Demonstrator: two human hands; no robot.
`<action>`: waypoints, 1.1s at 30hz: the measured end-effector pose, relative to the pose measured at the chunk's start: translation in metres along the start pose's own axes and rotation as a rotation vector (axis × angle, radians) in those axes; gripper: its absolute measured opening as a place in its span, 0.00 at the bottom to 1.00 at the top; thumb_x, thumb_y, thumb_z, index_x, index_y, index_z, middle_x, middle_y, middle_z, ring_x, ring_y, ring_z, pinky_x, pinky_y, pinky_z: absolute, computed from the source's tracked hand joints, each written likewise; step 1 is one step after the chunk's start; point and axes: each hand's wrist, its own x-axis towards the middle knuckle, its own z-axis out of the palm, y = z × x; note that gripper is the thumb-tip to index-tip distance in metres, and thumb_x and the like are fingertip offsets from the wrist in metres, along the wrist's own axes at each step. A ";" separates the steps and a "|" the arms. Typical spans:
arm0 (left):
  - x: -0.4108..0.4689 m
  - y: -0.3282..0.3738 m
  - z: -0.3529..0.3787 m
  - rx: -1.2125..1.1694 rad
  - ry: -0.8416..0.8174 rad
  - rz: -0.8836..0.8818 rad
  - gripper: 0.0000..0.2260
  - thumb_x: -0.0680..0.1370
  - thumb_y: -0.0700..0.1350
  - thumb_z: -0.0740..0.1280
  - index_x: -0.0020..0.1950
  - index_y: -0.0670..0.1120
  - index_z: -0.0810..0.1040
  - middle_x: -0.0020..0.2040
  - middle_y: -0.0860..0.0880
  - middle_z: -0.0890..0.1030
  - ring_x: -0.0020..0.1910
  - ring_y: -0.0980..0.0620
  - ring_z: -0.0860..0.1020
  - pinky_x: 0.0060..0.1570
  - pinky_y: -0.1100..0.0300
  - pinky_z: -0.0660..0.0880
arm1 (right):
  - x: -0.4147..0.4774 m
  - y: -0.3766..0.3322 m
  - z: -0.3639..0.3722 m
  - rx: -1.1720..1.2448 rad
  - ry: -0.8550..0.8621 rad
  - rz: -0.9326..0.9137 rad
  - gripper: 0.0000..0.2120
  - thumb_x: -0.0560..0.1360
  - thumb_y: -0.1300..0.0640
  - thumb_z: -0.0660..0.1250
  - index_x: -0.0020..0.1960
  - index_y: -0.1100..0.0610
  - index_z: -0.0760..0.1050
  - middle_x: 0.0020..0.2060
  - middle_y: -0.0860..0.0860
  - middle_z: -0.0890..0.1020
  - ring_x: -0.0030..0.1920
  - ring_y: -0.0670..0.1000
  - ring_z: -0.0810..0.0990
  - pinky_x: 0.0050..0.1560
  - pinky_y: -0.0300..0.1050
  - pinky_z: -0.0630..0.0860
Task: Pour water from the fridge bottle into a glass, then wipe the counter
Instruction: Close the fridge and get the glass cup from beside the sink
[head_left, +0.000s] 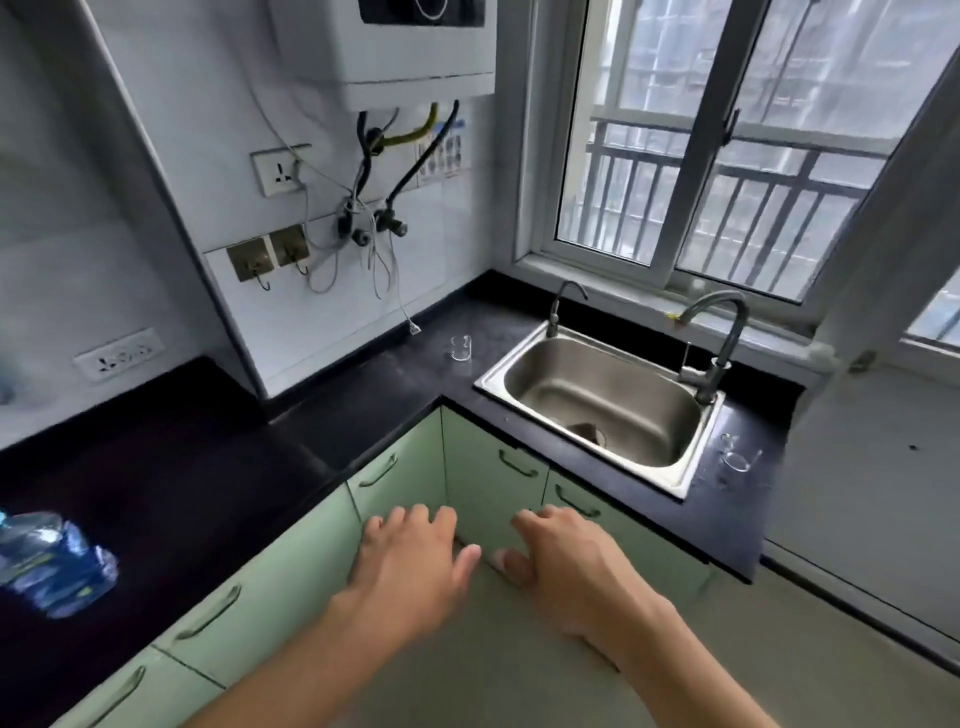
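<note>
A clear plastic water bottle (49, 561) with a blue label stands on the black counter (171, 483) at the far left edge. A small clear glass (461, 348) stands upright on the counter left of the sink. Another clear glass piece (737, 454) sits on the counter right of the sink. My left hand (415, 561) and my right hand (561, 561) hover side by side in front of the green cabinets, palms down, fingers spread, holding nothing. Both are well apart from the bottle and the glasses.
A steel sink (602, 405) with two taps (722, 343) is set in the counter under the window. A water heater with hoses and loose wires hangs on the corner wall. Green cabinet doors (493, 483) with handles run below the L-shaped counter.
</note>
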 end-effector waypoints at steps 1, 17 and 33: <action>0.012 0.000 -0.003 -0.012 0.005 -0.033 0.19 0.82 0.62 0.51 0.62 0.50 0.70 0.59 0.47 0.76 0.60 0.45 0.73 0.61 0.49 0.66 | 0.017 0.006 -0.004 0.006 0.007 -0.035 0.15 0.79 0.40 0.57 0.45 0.52 0.66 0.43 0.50 0.73 0.50 0.56 0.75 0.43 0.49 0.66; 0.215 -0.103 -0.022 -0.067 -0.025 -0.231 0.21 0.82 0.64 0.51 0.62 0.51 0.70 0.60 0.47 0.77 0.61 0.44 0.74 0.61 0.48 0.68 | 0.282 0.015 0.000 -0.082 -0.113 -0.190 0.15 0.80 0.42 0.59 0.55 0.54 0.71 0.52 0.53 0.77 0.57 0.57 0.74 0.54 0.52 0.71; 0.382 -0.158 -0.010 -0.029 -0.088 -0.046 0.21 0.81 0.64 0.53 0.60 0.49 0.71 0.58 0.47 0.77 0.59 0.44 0.75 0.59 0.49 0.69 | 0.402 0.062 0.024 -0.056 -0.145 0.097 0.12 0.77 0.47 0.62 0.53 0.55 0.72 0.52 0.55 0.78 0.55 0.59 0.77 0.44 0.48 0.67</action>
